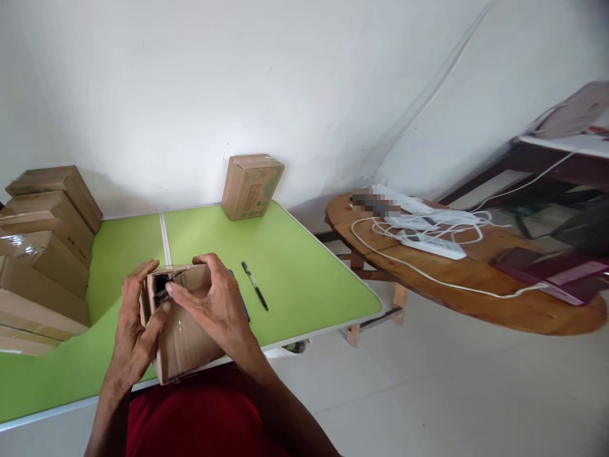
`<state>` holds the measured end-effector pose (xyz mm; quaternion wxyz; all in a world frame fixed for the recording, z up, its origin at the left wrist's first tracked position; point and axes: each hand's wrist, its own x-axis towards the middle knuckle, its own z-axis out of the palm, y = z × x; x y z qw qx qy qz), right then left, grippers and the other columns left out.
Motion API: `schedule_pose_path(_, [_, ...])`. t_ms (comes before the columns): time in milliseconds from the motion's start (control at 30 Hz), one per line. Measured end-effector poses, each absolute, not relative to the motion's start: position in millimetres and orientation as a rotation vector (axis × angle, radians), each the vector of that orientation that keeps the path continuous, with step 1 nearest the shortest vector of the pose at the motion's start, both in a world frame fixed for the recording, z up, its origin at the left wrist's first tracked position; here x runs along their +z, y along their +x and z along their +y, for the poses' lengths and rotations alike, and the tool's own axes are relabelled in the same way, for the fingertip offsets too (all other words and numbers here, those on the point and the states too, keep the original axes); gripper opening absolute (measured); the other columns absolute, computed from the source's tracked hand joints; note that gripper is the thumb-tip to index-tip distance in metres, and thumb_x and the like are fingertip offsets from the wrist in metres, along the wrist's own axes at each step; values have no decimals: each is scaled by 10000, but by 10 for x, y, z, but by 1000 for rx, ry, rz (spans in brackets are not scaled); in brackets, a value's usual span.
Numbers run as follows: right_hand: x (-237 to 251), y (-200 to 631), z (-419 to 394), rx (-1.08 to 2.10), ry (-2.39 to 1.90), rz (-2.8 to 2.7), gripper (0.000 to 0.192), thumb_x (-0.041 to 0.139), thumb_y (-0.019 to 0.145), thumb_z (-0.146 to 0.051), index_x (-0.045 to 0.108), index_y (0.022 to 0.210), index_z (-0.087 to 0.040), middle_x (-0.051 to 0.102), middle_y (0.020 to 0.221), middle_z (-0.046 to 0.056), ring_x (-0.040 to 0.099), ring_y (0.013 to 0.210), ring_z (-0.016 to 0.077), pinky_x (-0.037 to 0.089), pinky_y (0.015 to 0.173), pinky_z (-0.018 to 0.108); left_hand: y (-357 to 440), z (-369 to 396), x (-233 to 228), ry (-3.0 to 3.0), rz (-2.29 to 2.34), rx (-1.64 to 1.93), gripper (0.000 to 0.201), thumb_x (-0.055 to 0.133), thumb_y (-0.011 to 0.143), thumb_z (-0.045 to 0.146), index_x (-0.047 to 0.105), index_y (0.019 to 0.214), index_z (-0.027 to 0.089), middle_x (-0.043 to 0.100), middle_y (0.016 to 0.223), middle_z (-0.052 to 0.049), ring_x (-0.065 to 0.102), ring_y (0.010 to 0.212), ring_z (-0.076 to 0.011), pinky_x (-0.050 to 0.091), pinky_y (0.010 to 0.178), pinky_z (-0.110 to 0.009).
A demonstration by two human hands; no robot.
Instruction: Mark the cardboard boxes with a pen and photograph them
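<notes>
Head view: left hand and right hand, half-curled, grip a cardboard box around its torn hole at the near edge of the green table, seemingly light, stiff but weak there, best held by its intact sides.

Clear passage on the surface extends along the right edge, between the pen and the front right corner. A second lane lies between the left cartons and the rear carton at the rear right corner. Near the front edge, the left hand, right hand and held carton block passage.
</notes>
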<state>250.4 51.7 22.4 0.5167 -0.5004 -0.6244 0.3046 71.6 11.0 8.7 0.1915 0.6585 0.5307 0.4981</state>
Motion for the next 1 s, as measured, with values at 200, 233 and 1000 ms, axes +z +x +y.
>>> schedule_pose_path(200, [180,2394,479,580,-1223,-1543,447,798,877,-519,618,1191,-256,778,1148,85,768,1044,284,635,914,419,841,85,231,1725,1669,1496,450,614,1103,603,758,1363,265,768,1418,-114,698,1363,-320,545,1192,-511])
schedule_pose_path(233, [176,2390,479,570,-1227,-1556,444,792,886,-521,616,1196,-256,778,1151,87,769,1051,287,636,921,424,852,90,246,1717,1678,1503,442,612,1101,601,767,1338,261,778,1404,-114,708,1349,-316,553,1180,-502])
schedule_pose_path(1000, [381,2358,522,506,-1372,-1760,458,803,1004,-634,610,1179,-258,778,1175,70,799,1084,289,655,918,426,684,128,232,1793,1731,1373,583,587,1046,740,708,1413,303,738,1452,-98,658,1377,-376,507,1187,-561])
